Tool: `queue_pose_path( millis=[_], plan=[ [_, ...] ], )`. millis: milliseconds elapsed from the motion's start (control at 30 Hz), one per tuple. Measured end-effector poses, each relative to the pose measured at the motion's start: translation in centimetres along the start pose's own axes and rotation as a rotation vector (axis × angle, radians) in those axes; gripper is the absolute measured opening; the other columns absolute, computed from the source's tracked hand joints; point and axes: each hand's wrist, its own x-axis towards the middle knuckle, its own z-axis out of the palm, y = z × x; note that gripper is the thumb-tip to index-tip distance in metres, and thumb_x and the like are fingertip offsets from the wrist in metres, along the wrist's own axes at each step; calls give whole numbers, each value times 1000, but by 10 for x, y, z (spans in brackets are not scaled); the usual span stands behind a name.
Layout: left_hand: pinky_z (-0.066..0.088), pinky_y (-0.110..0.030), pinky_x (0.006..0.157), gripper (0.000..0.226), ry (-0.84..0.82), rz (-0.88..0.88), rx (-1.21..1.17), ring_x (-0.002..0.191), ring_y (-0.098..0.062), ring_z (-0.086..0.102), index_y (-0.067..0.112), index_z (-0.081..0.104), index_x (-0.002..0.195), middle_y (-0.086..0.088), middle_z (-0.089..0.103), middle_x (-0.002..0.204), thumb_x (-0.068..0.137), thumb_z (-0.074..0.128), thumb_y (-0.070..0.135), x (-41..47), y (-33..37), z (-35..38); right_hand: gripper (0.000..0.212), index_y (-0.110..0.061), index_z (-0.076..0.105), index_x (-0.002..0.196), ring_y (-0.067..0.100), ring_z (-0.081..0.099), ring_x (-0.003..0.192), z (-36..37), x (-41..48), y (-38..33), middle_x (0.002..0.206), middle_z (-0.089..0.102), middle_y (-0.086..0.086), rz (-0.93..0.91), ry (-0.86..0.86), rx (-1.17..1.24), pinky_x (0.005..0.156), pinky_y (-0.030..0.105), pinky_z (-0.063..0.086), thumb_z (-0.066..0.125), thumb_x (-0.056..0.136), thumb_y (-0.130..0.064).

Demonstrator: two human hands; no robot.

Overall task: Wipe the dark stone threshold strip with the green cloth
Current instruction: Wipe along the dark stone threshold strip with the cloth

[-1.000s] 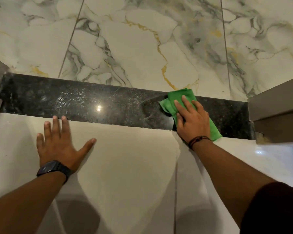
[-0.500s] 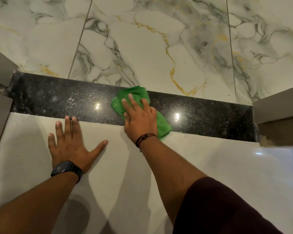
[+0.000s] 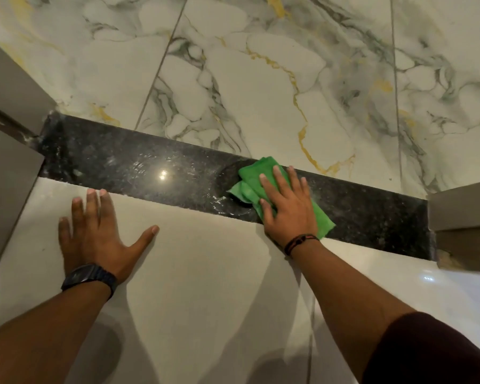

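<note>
The dark speckled stone threshold strip [image 3: 139, 167] runs across the floor from left to right, with wet streaks and a light glint on its left half. A folded green cloth [image 3: 254, 176] lies on the strip right of its middle. My right hand [image 3: 287, 206] presses flat on the cloth, fingers spread and pointing away from me, covering most of it. My left hand [image 3: 96, 234] rests flat with spread fingers on the pale tile just in front of the strip, fingertips at its near edge, holding nothing.
Marble-patterned tiles [image 3: 261, 92] with grey and gold veins lie beyond the strip. Plain pale tiles [image 3: 205, 273] lie on my side. Grey door-frame posts stand at the strip's left end [image 3: 9, 134] and right end [image 3: 466, 212].
My right hand slid the cloth left along the strip to near its middle, then back toward the right. My left hand stayed planted on the pale tile.
</note>
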Motion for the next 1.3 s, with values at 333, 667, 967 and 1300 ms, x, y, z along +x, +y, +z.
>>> queue_pose_path(
  millis=[333, 667, 967, 1300],
  plan=[
    [7, -53, 117, 112, 0, -39, -22, 147, -28, 0, 17, 0, 152, -9, 9, 162, 70, 17, 92, -3, 1, 3, 51, -21, 31, 144, 26, 18, 142, 21, 54, -87, 153, 30, 3, 176, 26, -4, 116, 40, 12, 41, 94, -28],
    [8, -54, 117, 111, -13, -40, -27, 147, -28, 1, 18, 1, 152, -8, 8, 162, 70, 17, 91, -2, -2, 0, 50, -22, 45, 137, 23, 32, 137, 23, -3, -124, 145, 45, -4, -199, -44, 144, 111, 44, 25, 55, 89, -18],
    [5, -54, 118, 114, 7, -92, -48, 147, -28, 1, 18, 0, 153, -8, 5, 162, 68, 16, 92, 5, -19, -5, 50, -15, 50, 133, 28, 36, 135, 7, -12, -68, 140, 51, 3, -38, 48, 143, 105, 49, 36, 59, 84, -12],
    [4, -54, 117, 118, 60, -192, -79, 148, -26, 2, 17, 3, 153, -7, 9, 162, 66, 20, 95, 6, -22, 3, 47, -16, 40, 140, 27, 23, 141, 27, 59, -127, 150, 37, 1, 188, 61, 79, 114, 46, 21, 46, 93, -19]
  ],
)
